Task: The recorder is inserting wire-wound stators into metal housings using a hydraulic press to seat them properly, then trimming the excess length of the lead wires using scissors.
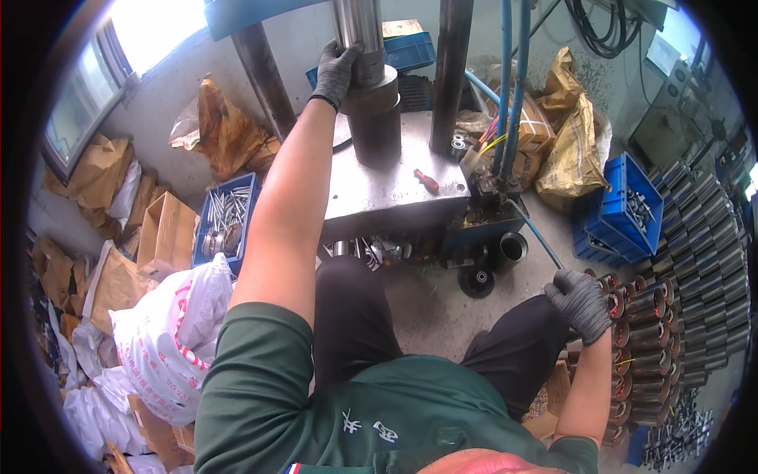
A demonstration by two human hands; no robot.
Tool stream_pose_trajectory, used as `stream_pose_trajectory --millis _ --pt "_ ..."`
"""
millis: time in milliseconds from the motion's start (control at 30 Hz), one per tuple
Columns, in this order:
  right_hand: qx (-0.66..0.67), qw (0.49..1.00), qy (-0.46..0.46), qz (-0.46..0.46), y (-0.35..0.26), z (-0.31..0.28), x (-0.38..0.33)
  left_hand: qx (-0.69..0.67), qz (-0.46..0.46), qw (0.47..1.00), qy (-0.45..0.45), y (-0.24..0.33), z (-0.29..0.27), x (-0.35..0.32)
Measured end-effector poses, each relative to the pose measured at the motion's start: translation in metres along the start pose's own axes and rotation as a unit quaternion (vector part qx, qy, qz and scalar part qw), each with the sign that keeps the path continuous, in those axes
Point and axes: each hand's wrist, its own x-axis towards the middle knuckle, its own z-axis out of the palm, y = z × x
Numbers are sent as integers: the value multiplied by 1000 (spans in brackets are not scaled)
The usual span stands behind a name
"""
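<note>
1. My left hand (338, 73), in a dark grey work glove, is raised in front of me and wraps around the dark steel cylinder (373, 110) that stands upright on the press. The fingers are curled on its upper part, where the shiny steel ram (357, 28) comes down into it.
2. The cylinder stands on the flat grey metal press table (395, 193), just below my left hand. To the right of this hand a small screwdriver with an orange handle (426, 181) lies on the same table, apart from the cylinder.
3. Two dark round columns (450, 75) of the press rise on both sides of my left hand, one to its left and one to its right.
4. My right hand (580, 300), also in a grey glove, is low at my right side. It rests with bent fingers on the top of a stack of round copper-wound motor cores (643, 340); I cannot tell if it grips one or only touches it.
5. Beyond my right hand, further to the right, long rows of dark metal tubes (703, 237) lie side by side.
6. Above my right hand stands a blue plastic crate with small metal parts (628, 209).
7. Far to the left of my left arm there is another blue plastic crate with silver pins (225, 217), and near it a white plastic sack (170, 332) and brown cardboard boxes (162, 229).
</note>
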Motion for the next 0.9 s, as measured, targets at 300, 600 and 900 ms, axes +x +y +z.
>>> stream_pose_trajectory --millis 300,600,900 --pt "-11 1000 -7 -1 -2 0 3 11 -14 1000 -11 -16 -12 15" --pt "-15 1000 -18 4 -2 -1 2 -5 -2 1000 -27 -10 -6 7" --pt "-15 1000 -23 -11 -3 -2 3 17 -9 999 -41 -9 -10 8"
